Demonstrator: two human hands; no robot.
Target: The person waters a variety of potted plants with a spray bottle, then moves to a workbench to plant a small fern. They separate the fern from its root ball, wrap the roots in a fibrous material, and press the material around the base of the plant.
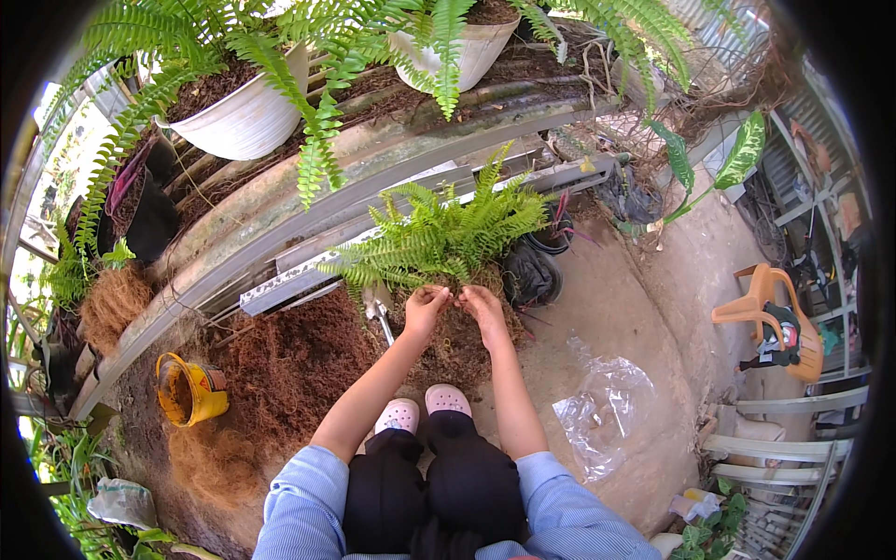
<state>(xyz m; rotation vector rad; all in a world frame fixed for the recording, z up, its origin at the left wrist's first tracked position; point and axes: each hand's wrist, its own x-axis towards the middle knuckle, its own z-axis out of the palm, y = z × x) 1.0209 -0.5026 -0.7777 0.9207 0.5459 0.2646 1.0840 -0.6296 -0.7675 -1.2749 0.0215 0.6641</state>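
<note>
A green fern [448,229] stands in front of me, above a brown mass of roots and soil [451,350]. Both hands meet at its base. The fingers of my left hand [426,312] are pinched together at the near edge of the fronds. Just beside it, my right hand [483,310] is also closed in a pinch, its fingertips almost touching the left ones. What lies between the fingers is too small to make out. A metal hand tool with a pale head [380,313] leans left of the root mass, next to my left wrist.
Loose brown coir [299,359] covers the ground at left, beside a yellow bucket [191,390]. Black pots [534,275] stand right of the fern. Clear plastic [602,420] lies on the concrete. White potted ferns [238,121] line the ledge; an orange chair [770,313] is far right.
</note>
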